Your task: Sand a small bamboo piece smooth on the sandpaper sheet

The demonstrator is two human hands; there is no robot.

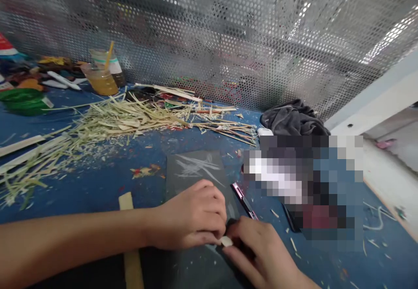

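Note:
Over a dark grey sheet [196, 162] with whitish scuff marks, my left hand [199, 215] is closed, with thumb and fingertips pinching a small pale piece [226, 241]. From the other side my right hand [261, 247] curls inward, its thumb and fingers closed on the same piece. Most of that piece is hidden by the fingers; it looks like wood or bamboo. Beyond my right hand lies a pink and black box cutter [244, 200]. A flat yellowish bamboo strip [133, 267] passes underneath my left forearm.
Thin shavings [130, 114] pile across the blue table [98, 175]. Behind them stand a cup of yellowish liquid [102, 84] and a jar [118, 69]. A dark cloth [294, 119] lies by the perforated metal wall [209, 36]. A pixelated patch hides the right side.

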